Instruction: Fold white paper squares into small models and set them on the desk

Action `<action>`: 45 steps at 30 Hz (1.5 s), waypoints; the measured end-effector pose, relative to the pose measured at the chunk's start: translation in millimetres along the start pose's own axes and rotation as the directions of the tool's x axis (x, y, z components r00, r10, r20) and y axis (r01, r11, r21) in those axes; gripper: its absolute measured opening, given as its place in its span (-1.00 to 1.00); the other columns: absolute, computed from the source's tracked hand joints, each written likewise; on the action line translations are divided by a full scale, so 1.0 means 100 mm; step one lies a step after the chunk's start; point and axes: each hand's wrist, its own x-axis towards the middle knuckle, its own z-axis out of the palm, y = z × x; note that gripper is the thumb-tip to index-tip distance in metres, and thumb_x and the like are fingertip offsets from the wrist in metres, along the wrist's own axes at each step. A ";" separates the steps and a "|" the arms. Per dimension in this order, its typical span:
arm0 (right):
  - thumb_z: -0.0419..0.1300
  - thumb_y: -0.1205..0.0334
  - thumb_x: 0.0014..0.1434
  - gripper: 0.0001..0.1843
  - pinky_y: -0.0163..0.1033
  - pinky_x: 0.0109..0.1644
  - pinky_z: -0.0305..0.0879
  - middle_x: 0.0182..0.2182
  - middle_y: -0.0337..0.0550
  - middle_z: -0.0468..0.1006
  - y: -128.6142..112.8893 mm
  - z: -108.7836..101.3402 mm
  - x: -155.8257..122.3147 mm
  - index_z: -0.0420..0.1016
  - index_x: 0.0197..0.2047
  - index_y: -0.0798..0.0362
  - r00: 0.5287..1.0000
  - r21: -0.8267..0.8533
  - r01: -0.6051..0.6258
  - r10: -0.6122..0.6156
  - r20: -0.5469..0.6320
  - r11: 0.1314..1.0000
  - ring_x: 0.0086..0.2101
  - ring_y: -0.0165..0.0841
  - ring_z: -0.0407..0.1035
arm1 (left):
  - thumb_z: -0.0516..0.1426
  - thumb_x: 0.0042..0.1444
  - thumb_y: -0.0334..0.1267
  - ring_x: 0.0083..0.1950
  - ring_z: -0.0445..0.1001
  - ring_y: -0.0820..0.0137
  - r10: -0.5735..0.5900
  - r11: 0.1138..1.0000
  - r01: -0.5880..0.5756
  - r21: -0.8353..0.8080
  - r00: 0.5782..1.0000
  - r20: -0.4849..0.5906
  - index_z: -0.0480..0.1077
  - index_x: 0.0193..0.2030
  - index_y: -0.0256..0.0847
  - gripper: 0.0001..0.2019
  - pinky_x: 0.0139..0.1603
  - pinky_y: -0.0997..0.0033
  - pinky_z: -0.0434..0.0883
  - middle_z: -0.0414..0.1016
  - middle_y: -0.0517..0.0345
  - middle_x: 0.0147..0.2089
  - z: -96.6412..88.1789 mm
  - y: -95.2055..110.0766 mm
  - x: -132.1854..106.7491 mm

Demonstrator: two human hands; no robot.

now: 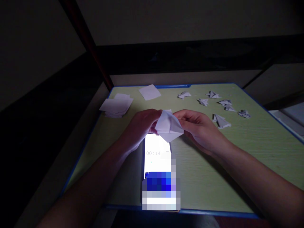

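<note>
A partly folded sheet of white paper (pixel 169 126) is held up between both hands, above the top end of a lit phone (pixel 155 158). At its left edge, my left hand (pixel 145 123) is closed on the paper, some of its fingers hidden behind the sheet. My right hand (pixel 196 126) pinches the right edge, its thumb in front and its other fingers curled. Creases and overlapping flaps show on the side that faces me. The phone's screen glows brightly and shows timer digits; its lower part is pixelated.
A stack of white paper sheets (pixel 117 106) lies at the table's back left, and a single square sheet (pixel 149 92) near the back edge. Several folded paper pieces (pixel 221 121) are scattered at the right. The greenish table (pixel 199 177) has a blue rim.
</note>
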 end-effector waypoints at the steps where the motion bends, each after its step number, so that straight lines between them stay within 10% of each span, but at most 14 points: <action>1: 0.35 0.25 -0.04 -0.90 -0.32 -0.42 0.18 -0.51 -0.25 0.52 0.00 0.00 0.00 0.58 -0.39 0.07 1.000 -0.003 0.005 -0.005 0.012 1.000 -0.51 -0.48 0.32 | 0.19 -0.03 -0.11 -0.44 0.38 0.46 -0.001 1.000 0.001 0.021 1.000 0.013 0.37 -0.44 -0.30 -0.75 -0.42 0.44 0.38 0.39 0.15 -0.47 0.00 0.00 -0.01; 9: 0.35 0.28 -0.01 -0.92 -0.36 -0.39 0.21 -0.48 -0.25 0.57 0.04 -0.03 0.02 0.59 -0.38 0.07 0.997 0.015 0.041 -0.042 0.062 0.999 -0.49 -0.51 0.36 | 0.22 0.01 -0.15 -0.43 0.40 0.52 -0.036 0.989 0.013 0.145 0.986 0.163 0.45 -0.33 -0.31 -0.77 -0.48 0.57 0.36 0.45 0.13 -0.41 -0.04 0.00 -0.04; 45: 0.42 0.23 -0.12 -0.80 -0.36 -0.44 0.24 -0.54 -0.26 0.51 -0.11 -0.03 0.01 0.49 -0.47 0.11 0.996 -0.254 -0.003 0.024 0.082 0.967 -0.53 -0.51 0.33 | 0.12 -0.01 -0.34 -0.47 0.36 0.54 0.179 0.850 -0.202 0.487 0.979 0.093 0.46 -0.43 -0.33 -0.88 -0.50 0.57 0.26 0.45 0.18 -0.50 0.01 -0.02 -0.03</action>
